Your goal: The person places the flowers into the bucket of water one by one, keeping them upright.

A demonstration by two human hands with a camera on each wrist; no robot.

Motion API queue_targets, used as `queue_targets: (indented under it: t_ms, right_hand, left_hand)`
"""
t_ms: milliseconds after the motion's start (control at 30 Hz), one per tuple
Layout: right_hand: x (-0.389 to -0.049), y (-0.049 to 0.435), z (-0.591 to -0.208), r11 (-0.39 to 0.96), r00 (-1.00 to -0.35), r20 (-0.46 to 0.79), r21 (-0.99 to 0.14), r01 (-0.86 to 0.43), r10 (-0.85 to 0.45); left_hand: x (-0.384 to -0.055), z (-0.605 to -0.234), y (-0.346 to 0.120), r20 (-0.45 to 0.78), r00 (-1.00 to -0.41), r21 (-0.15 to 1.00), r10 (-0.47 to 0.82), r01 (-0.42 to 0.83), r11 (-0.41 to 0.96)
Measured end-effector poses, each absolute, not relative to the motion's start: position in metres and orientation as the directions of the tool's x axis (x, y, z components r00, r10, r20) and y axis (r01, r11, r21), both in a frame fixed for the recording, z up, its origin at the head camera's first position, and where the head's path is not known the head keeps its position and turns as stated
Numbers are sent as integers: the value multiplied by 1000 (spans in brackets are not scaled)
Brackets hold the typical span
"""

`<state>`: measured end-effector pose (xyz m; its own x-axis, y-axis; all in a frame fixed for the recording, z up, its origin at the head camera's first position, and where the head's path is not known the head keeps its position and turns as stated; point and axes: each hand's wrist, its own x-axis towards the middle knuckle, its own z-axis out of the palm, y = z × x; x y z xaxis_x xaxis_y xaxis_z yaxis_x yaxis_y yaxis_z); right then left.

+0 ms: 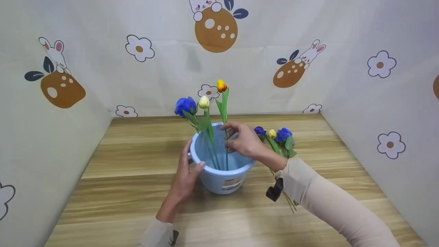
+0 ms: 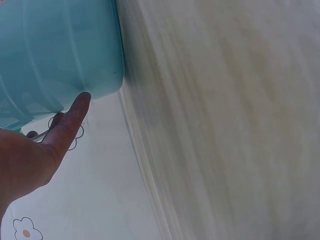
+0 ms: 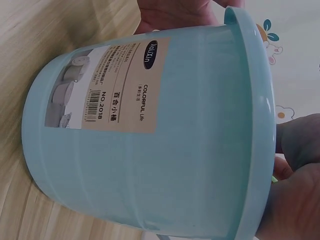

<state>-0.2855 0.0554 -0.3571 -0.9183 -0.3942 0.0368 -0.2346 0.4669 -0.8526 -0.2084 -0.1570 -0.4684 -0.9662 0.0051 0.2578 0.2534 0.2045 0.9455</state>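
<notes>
1. See a blue bucket (image 1: 211,180) standing upright near the middle of the counter (image 1: 137,147), with a paper label (image 1: 232,184) close to its 6 o'clock side.
2. Pinching the thin stem of the orange tulip (image 1: 224,103) over the bucket, using bent fingers and thumb of the right hand (image 1: 244,141).
3. Resting the left hand (image 1: 186,176) on the bucket at 9 o'clock, with fingers quite straight and thumb by the rim near 8.
4. Find a blue flower (image 1: 185,107) and a white tulip (image 1: 204,102) in the bucket too, leaning toward 11 o'clock.
5. Notice loose flowers (image 1: 284,135) between 2 and 3 o'clock, with stems passing behind the right sleeve (image 1: 329,199) toward 4.
6. Cannot tell where the stems touch down inside, because of the front rim.
7. Could tip the bucket by pressing too hard on one side of the rim.
8. Could flop the orange tulip over by letting go with its stem leaning on nothing.
9. Could bump the white tulip by swinging toward 10 o'clock.
10. Could drag the loose flowers by snagging a leaf with the sleeve.
</notes>
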Motion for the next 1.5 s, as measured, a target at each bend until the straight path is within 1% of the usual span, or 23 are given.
queue_targets:
  t_ms: [400, 767, 1133, 1500]
  right_hand:
    - [-290, 49, -361, 527, -915, -12, -820, -222, -403]
    - [-296, 45, -364, 553, -904, -37, -802, -228, -425]
    - [-299, 41, -368, 565, -891, -37, -785, -254, -453]
    - [-299, 38, -369, 621, -876, -49, -725, -300, -480]
  left_hand:
    - [-206, -469, -157, 248, -969, 947, -5, 241, 214]
    - [-207, -469, -156, 229, -973, 949, -13, 220, 228]
    - [-207, -468, -156, 241, -970, 948, 11, 238, 209]
    - [-208, -467, -158, 232, -973, 952, 4, 228, 205]
